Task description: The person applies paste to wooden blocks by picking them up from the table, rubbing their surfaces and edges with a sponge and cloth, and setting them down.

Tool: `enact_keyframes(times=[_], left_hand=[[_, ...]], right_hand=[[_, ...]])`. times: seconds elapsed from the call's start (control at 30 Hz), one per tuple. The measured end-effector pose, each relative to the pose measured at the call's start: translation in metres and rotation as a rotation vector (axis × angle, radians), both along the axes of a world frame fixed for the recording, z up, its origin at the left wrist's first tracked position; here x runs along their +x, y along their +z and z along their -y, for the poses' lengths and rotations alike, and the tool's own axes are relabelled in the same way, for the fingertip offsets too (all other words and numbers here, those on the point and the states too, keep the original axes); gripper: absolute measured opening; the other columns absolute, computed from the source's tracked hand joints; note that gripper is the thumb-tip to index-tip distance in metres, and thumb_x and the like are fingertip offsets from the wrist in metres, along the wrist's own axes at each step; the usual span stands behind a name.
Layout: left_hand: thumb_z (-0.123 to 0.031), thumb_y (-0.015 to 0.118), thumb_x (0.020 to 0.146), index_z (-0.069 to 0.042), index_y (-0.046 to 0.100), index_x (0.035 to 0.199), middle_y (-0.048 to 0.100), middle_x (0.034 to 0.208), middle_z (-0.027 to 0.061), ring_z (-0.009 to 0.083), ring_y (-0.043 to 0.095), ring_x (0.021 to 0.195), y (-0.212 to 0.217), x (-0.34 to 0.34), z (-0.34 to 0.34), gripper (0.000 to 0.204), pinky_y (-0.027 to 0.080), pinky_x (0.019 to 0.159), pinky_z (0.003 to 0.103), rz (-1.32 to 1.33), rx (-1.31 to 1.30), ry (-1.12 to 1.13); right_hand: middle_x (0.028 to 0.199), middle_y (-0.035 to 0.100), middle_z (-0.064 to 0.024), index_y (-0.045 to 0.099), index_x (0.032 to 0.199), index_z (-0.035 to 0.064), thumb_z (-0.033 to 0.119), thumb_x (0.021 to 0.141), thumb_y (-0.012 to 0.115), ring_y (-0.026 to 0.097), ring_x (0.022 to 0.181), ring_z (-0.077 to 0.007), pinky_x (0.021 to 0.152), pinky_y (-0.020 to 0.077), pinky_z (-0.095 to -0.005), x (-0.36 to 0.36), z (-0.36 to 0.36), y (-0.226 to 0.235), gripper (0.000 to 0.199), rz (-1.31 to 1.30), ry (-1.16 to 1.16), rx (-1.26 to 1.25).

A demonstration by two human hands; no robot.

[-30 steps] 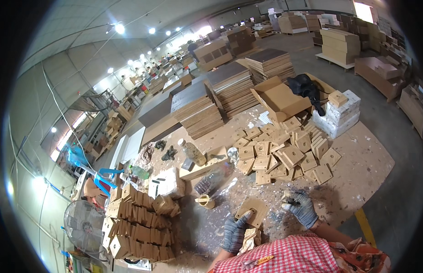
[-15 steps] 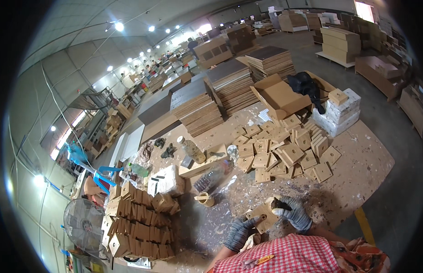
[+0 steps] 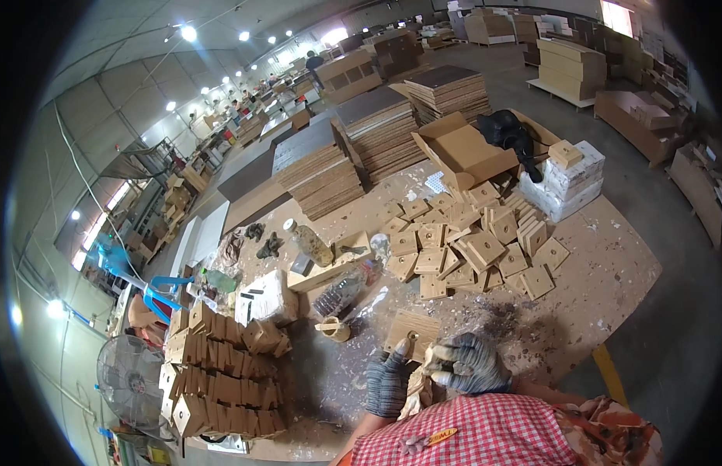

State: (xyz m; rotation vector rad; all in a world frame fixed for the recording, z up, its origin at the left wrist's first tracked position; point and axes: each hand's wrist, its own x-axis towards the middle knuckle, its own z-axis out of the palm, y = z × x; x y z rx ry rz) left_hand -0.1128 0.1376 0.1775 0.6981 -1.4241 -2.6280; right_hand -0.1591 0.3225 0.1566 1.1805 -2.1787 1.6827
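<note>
My left hand, in a grey knitted glove, is closed on the lower edge of a square wooden block, its thumb lying on the face near a hole. My right hand, gloved the same way, is closed at the block's lower right corner. Between its fingers shows a small pale piece whose kind I cannot make out. Below the hands, a crumpled beige cloth lies against the red checked apron. Farther off is a loose heap of similar drilled wooden blocks.
Stacked wooden blocks stand at the table's left. A small tan cup, a clear plastic bottle and a jar sit nearer the middle. Behind the heap are an open cardboard box and a white wrapped bundle.
The block has moved left and up and now shows its face more upright. My right hand has come left and down beside it. The whole view has shifted slightly.
</note>
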Motion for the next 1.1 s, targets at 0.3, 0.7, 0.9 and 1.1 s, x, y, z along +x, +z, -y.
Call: enact_keyframes(times=[0.3, 0.7, 0.9, 1.1], left_hand=[[-0.021, 0.068, 0.085, 0.005, 0.059, 0.108, 0.065, 0.095, 0.0115, 0.0209, 0.065, 0.081, 0.003, 0.002, -0.002, 0.036, 0.054, 0.071, 0.031, 0.015, 0.046, -0.052], [-0.021, 0.068, 0.084, 0.002, 0.058, 0.115, 0.067, 0.095, 0.0101, 0.0184, 0.066, 0.076, -0.012, 0.001, 0.006, 0.039, 0.054, 0.067, 0.029, 0.108, 0.234, -0.113], [-0.024, 0.065, 0.085, 0.000, 0.055, 0.119, 0.068, 0.097, 0.0132, 0.0249, 0.067, 0.083, 0.004, 0.004, 0.002, 0.043, 0.054, 0.077, 0.034, 0.153, 0.356, -0.118], [-0.022, 0.064, 0.086, 0.000, 0.054, 0.120, 0.067, 0.102, 0.0144, 0.0257, 0.066, 0.091, 0.002, 0.003, 0.009, 0.042, 0.053, 0.081, 0.037, 0.096, 0.304, -0.191]], right_hand=[[0.099, 0.064, -0.0093, 0.066, 0.104, 0.0031, 0.012, 0.075, 0.075, 0.058, 0.085, -0.0242, 0.076, 0.0488, -0.0349, -0.010, 0.002, 0.005, 0.032, -0.084, -0.184, -0.039], [0.098, 0.060, -0.0101, 0.064, 0.103, 0.0011, 0.006, 0.075, 0.076, 0.060, 0.086, -0.0206, 0.076, 0.0498, -0.0320, -0.016, -0.004, 0.021, 0.031, 0.167, -0.168, -0.343], [0.097, 0.061, -0.0070, 0.064, 0.102, 0.0011, 0.005, 0.073, 0.079, 0.060, 0.083, -0.0154, 0.074, 0.0502, -0.0291, -0.018, -0.014, -0.011, 0.032, 0.231, -0.215, -0.266], [0.098, 0.060, -0.0078, 0.063, 0.106, 0.0013, 0.006, 0.073, 0.079, 0.059, 0.088, -0.0162, 0.078, 0.0499, -0.0308, -0.013, -0.009, 0.027, 0.036, 0.263, -0.143, -0.355]])
